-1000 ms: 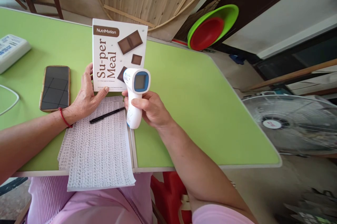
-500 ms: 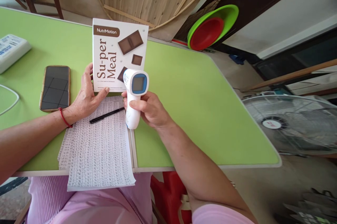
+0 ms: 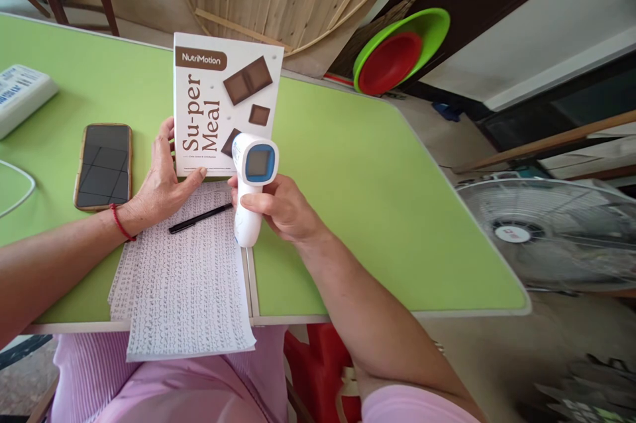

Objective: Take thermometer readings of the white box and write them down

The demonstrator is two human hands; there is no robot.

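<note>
My left hand (image 3: 166, 181) grips the lower left corner of a white box (image 3: 213, 118) printed with "Su-per Meal" and chocolate pieces, its thumb along the front bottom edge. The box faces me, tilted up over the table. In my right hand (image 3: 285, 207) is a white infrared thermometer (image 3: 251, 211), fingers wrapped round the handle. Its blue-framed screen (image 3: 260, 163) points toward me, and its head covers the box's lower right corner. Below lie sheets of handwritten paper (image 3: 189, 290), hanging over the table edge, with a black pen (image 3: 199, 219) across them.
A smartphone (image 3: 104, 166) in a brown case lies left of my left hand on the green table (image 3: 377, 211). Farther left are a white device (image 3: 22, 98) and a white cable (image 3: 24, 174). A fan (image 3: 517, 234) stands beyond the table's right edge, with basins (image 3: 392, 61) behind.
The thermometer has shifted slightly left and down with my right hand. The box has come slightly nearer. Both hands keep their hold.
</note>
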